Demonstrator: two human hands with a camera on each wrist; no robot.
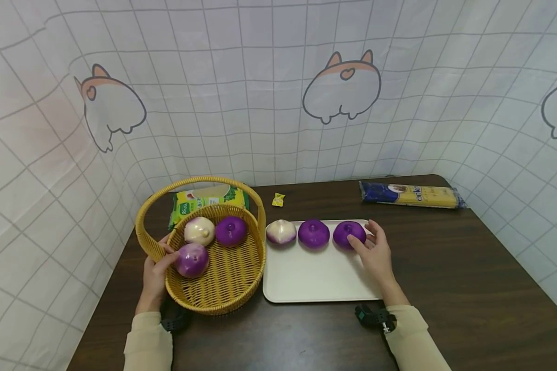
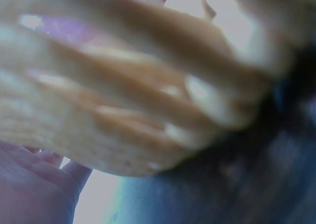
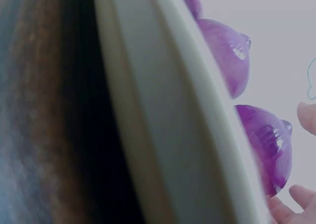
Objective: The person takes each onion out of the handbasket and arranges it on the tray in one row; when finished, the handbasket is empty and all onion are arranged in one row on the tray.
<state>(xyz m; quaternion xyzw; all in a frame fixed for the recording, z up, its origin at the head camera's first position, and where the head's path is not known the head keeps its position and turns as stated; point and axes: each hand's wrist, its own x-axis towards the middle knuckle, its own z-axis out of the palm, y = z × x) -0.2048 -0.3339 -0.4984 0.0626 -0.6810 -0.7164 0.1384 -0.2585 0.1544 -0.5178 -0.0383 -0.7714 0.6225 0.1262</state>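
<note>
My left hand (image 1: 154, 277) grips the left rim of a yellow wicker basket (image 1: 227, 275), thumb over the inside. Three onions lie in it: a pale one (image 1: 199, 231), a dark purple one (image 1: 231, 231) and a lighter purple one (image 1: 192, 260) beside my thumb. A white tray (image 1: 315, 278) stands to the right, with a white-purple onion (image 1: 280, 233) and two purple onions in a row along its far side. Around the rightmost purple onion (image 3: 269, 145) my right hand (image 1: 377, 256) is spread; in the right wrist view the thumb stands apart from it. Blur hides much in the left wrist view.
Behind the basket lies a green-yellow Knorr packet (image 1: 204, 200), partly hidden by the handle. A small yellow wrapped piece (image 1: 278, 199) sits beyond the tray. A long blue-yellow pasta packet (image 1: 410, 195) lies at the back right of the dark wooden table (image 1: 459, 278).
</note>
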